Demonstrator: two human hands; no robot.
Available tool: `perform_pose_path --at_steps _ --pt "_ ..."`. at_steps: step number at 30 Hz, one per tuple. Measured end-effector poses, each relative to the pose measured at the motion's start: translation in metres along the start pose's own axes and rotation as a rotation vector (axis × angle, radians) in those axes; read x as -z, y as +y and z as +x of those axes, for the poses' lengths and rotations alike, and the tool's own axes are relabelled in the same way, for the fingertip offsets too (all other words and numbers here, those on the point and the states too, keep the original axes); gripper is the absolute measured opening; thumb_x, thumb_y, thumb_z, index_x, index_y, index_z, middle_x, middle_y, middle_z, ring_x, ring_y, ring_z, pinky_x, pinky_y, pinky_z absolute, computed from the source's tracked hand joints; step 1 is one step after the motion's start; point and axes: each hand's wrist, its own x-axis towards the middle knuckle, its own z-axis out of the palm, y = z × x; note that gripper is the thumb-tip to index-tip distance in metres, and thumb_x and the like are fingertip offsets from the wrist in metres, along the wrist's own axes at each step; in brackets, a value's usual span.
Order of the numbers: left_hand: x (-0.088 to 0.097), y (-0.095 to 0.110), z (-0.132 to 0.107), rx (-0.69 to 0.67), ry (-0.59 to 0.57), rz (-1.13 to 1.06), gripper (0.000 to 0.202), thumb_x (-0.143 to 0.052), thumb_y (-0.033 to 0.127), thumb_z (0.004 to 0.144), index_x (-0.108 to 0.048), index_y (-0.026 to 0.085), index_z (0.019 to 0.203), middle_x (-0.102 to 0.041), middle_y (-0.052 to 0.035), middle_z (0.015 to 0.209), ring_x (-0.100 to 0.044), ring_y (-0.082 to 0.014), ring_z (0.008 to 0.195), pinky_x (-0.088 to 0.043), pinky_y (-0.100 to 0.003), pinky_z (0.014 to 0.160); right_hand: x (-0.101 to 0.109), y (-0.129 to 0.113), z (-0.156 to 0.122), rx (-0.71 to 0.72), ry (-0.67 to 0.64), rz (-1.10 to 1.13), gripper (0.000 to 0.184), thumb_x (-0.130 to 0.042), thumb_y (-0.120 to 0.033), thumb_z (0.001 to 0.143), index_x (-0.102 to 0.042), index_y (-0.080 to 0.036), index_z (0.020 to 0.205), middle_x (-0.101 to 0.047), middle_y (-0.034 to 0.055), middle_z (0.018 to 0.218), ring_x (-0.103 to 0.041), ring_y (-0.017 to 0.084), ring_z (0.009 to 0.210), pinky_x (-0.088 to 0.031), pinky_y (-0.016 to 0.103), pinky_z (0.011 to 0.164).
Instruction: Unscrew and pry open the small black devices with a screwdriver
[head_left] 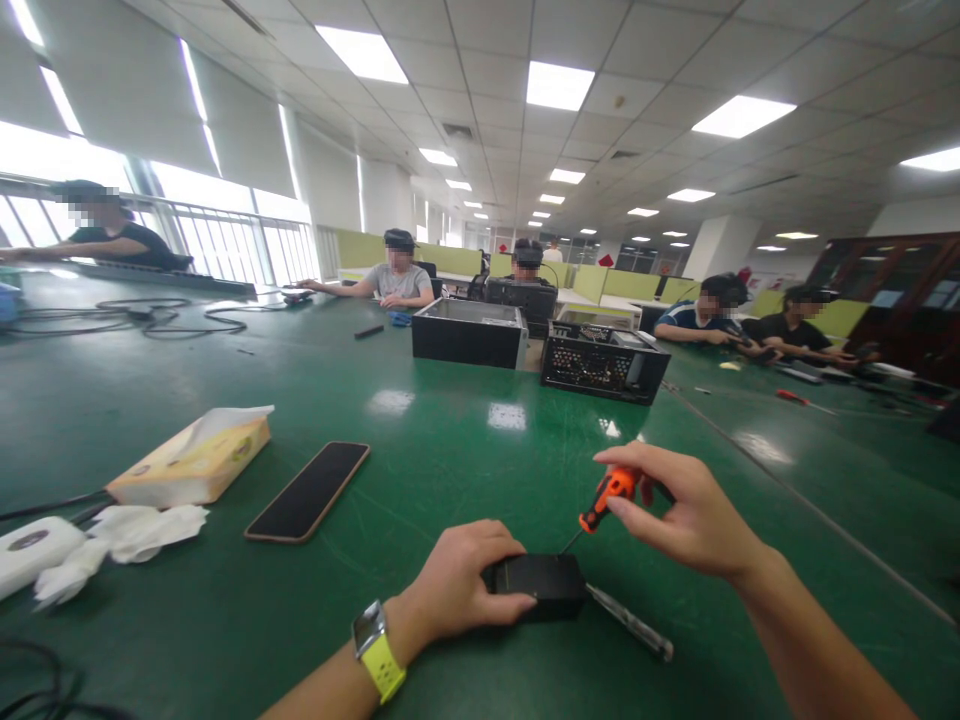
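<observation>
My left hand grips the left end of a small black box on the green table, thumb on the near side and fingers over the far side. My right hand pinches the orange and black handle of a screwdriver between thumb and fingers. The shaft slants down to the far edge of the box; whether its tip sits in a screw I cannot tell. Beside the right end of the box lies a second, slim screwdriver with a clear handle.
Left of my hands lie a phone, a tissue pack and crumpled tissues. Two computer cases stand farther back. Another orange screwdriver and cables lie about the green table. Several people sit around it.
</observation>
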Motion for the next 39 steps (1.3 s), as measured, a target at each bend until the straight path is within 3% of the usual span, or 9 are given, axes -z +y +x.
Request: perform_pose_path --at_steps 5,10,13,16,25,28,32,35,39 --pt "0.0 0.0 0.0 0.005 -0.012 0.011 0.034 -0.071 0.046 0.077 -0.073 0.017 0.095 -0.069 -0.0065 0.085 -0.064 -0.0208 0.076 -0.05 -0.027 0.068 -0.001 0.0 -0.001 -0.002 0.007 -0.02 0.029 -0.063 -0.028 0.084 -0.064 -0.02 0.112 -0.065 -0.0002 0.074 -0.058 0.013 0.061 -0.047 0.024 0.058" --pt "0.001 0.0 0.0 0.008 -0.02 0.007 0.035 -0.072 0.046 0.077 -0.072 0.017 0.096 -0.069 -0.0061 0.085 -0.064 -0.0209 0.077 -0.05 -0.027 0.069 0.001 -0.001 0.002 0.063 -0.028 0.054 0.027 -0.057 -0.02 0.083 -0.064 -0.019 0.109 -0.069 0.0029 0.089 -0.061 0.014 0.07 -0.046 0.023 0.06" --pt "0.001 0.0 0.0 0.007 -0.02 0.006 0.036 -0.071 0.046 0.077 -0.072 0.017 0.097 -0.069 -0.0066 0.086 -0.064 -0.0214 0.078 -0.05 -0.027 0.069 0.002 0.0 0.002 0.04 -0.025 0.027 0.013 -0.064 -0.027 0.084 -0.067 -0.018 0.093 -0.066 0.0017 0.077 -0.057 0.013 0.064 -0.043 0.024 0.058" --pt "0.001 0.001 0.0 0.012 -0.021 0.006 0.035 -0.071 0.046 0.077 -0.073 0.016 0.097 -0.069 -0.0069 0.086 -0.064 -0.0214 0.077 -0.05 -0.028 0.069 0.003 0.001 0.001 0.006 -0.028 -0.027 0.024 -0.07 -0.039 0.083 -0.065 -0.017 0.073 -0.059 -0.0011 0.061 -0.049 0.011 0.052 -0.036 0.024 0.051" --pt "0.002 0.001 0.0 0.004 -0.019 0.011 0.036 -0.071 0.046 0.077 -0.073 0.017 0.098 -0.07 -0.0067 0.087 -0.065 -0.0212 0.078 -0.051 -0.027 0.069 0.016 -0.004 0.0 0.026 -0.149 -0.007 0.023 -0.059 -0.021 0.082 -0.066 -0.02 0.103 -0.064 0.0015 0.082 -0.056 0.014 0.067 -0.042 0.025 0.062" --pt "0.002 0.001 0.001 0.0 -0.017 0.015 0.036 -0.071 0.046 0.077 -0.073 0.017 0.097 -0.07 -0.0069 0.087 -0.065 -0.0212 0.077 -0.051 -0.027 0.068 0.017 0.002 -0.002 -0.03 -0.16 -0.077 0.013 -0.063 -0.031 0.085 -0.065 -0.019 0.082 -0.059 -0.0007 0.069 -0.05 0.012 0.059 -0.036 0.025 0.056" --pt "0.002 0.001 0.0 0.006 -0.024 0.023 0.036 -0.071 0.047 0.077 -0.073 0.017 0.098 -0.07 -0.0067 0.087 -0.065 -0.0213 0.077 -0.051 -0.027 0.068 0.017 0.008 -0.004 -0.054 -0.133 -0.226 0.052 -0.063 -0.053 0.087 -0.042 -0.019 0.053 -0.037 -0.0051 0.052 -0.033 0.01 0.049 -0.023 0.026 0.049" --pt "0.002 0.0 0.0 0.008 -0.024 0.02 0.036 -0.072 0.046 0.077 -0.073 0.017 0.099 -0.07 -0.0069 0.087 -0.065 -0.0216 0.078 -0.051 -0.028 0.069 0.021 0.002 -0.004 -0.06 -0.185 -0.179 0.044 -0.063 -0.05 0.087 -0.048 -0.019 0.06 -0.043 -0.0044 0.056 -0.037 0.01 0.052 -0.026 0.025 0.05" --pt "0.002 0.0 0.0 0.006 -0.019 0.013 0.036 -0.072 0.045 0.077 -0.073 0.016 0.099 -0.07 -0.0071 0.087 -0.065 -0.0215 0.078 -0.051 -0.028 0.069 0.029 -0.008 -0.003 -0.087 -0.309 -0.02 0.013 -0.061 -0.034 0.09 -0.063 -0.022 0.096 -0.061 -0.0016 0.078 -0.052 0.011 0.062 -0.038 0.022 0.057"
